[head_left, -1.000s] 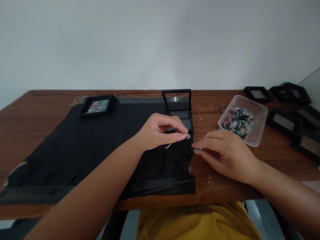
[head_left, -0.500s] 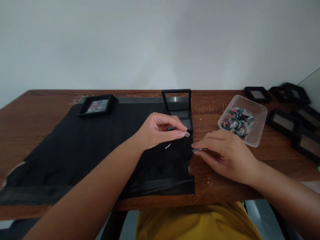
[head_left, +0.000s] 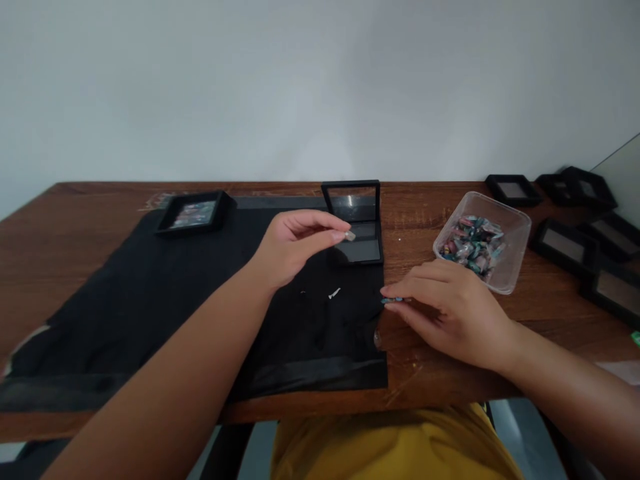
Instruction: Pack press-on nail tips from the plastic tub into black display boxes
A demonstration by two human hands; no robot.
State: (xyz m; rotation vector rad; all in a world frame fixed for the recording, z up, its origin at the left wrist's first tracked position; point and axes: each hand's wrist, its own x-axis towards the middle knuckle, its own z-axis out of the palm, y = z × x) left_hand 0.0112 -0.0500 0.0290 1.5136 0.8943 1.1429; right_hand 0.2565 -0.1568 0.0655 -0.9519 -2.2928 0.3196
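My left hand (head_left: 295, 243) pinches a small clear, whitish piece (head_left: 350, 236) between thumb and fingertips, over the opened black display frame (head_left: 363, 250). The frame's window lid (head_left: 351, 201) stands raised at the back, and its lower half lies on the black cloth. At the cloth's right edge, my right hand (head_left: 445, 307) is closed on a small flat blue-green piece (head_left: 393, 300), mostly hidden by the fingers; its kind is unclear. Behind that hand stands a clear plastic tub (head_left: 517, 247) of small wrapped, colourful pieces (head_left: 475, 243).
A closed black frame with colourful contents (head_left: 193, 213) sits on the black cloth (head_left: 165, 293) at the left. A white scrap (head_left: 334, 293) lies near the middle. Several black frames (head_left: 565, 243) are on the wooden table (head_left: 415, 370) at the right.
My left hand has moved left and away from me with the clear piece, from near my right hand to over the opened frame. My right hand stays almost still.
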